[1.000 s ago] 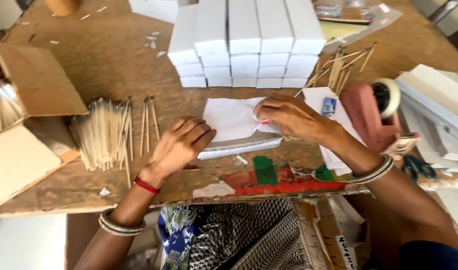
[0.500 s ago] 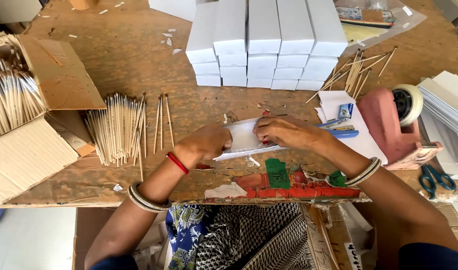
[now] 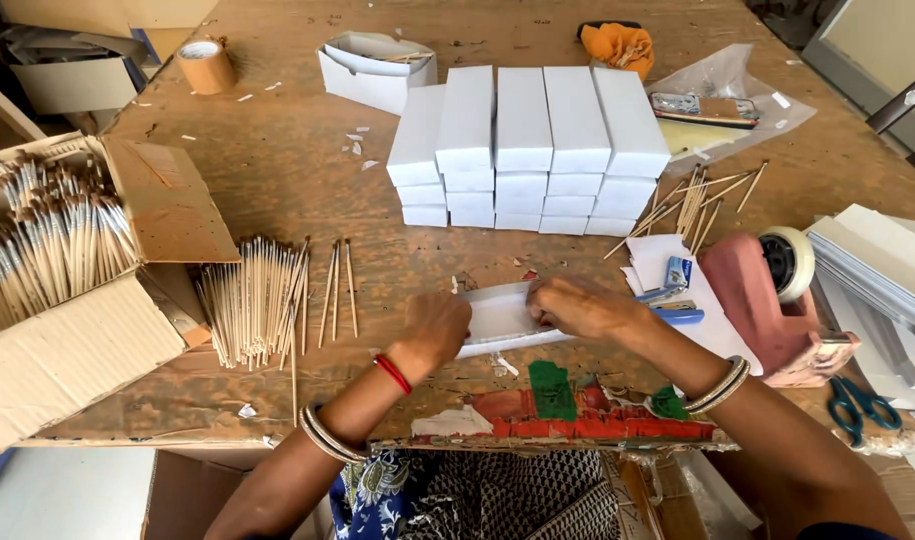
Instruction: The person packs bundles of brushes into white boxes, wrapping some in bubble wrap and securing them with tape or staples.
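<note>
A long white cardboard box [image 3: 501,318] lies near the front edge of the wooden table [image 3: 278,170]. My left hand [image 3: 435,330] grips its left end, fingers curled over it. At the other end my right hand [image 3: 578,305] presses down on the box top. Left of my hands lies a loose bundle of thin brushes [image 3: 256,300] with pale wooden handles. Behind the box stands a stack of closed white boxes [image 3: 526,145] in several rows.
An open carton [image 3: 68,270] full of brushes sits at the left. A pink tape dispenser [image 3: 778,305], blue stapler [image 3: 673,285], blue scissors [image 3: 863,405] and flat white sheets [image 3: 878,265] are at the right. A tape roll [image 3: 206,65] and an open white box [image 3: 375,68] lie at the back.
The flat white sheet under my hands has been folded up into a long narrow box. Both hands closed in onto its ends, and the view shifted slightly.
</note>
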